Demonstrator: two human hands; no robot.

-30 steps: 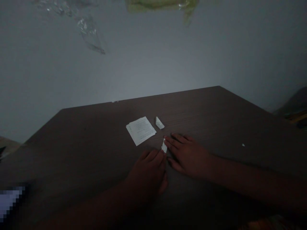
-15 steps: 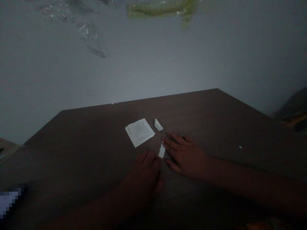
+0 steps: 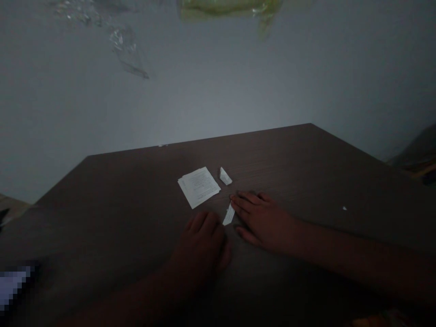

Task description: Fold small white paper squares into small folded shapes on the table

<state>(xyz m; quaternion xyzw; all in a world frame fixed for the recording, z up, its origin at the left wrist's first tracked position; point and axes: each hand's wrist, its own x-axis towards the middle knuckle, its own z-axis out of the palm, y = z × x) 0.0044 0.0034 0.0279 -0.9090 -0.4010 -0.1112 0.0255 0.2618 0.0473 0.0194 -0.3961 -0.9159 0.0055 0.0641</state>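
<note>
A narrow folded strip of printed paper point(image 3: 229, 215) lies on the dark brown table point(image 3: 136, 181). The fingers of my right hand point(image 3: 262, 220) are spread flat, and the fingertips rest on the strip's upper end. Just left of the strip's lower end is my left hand point(image 3: 202, 243), its fingers curled under. The palm side is hidden, so whatever it may hold does not show. Behind the hands lies a loose stack of square printed papers point(image 3: 199, 187). A small folded paper piece point(image 3: 225, 176) sits to the right of that stack.
A pale wall point(image 3: 218, 86) rises behind the table. A tiny paper scrap point(image 3: 344, 208) lies on the right. At the lower left edge there is a pixelated light object point(image 3: 13, 286). Clear plastic point(image 3: 126, 45) and yellow plastic point(image 3: 228, 9) hang on the wall.
My left hand has shifted slightly left, away from the strip's lower end, which now shows more fully. The right hand stays on the strip. The view has tilted a little.
</note>
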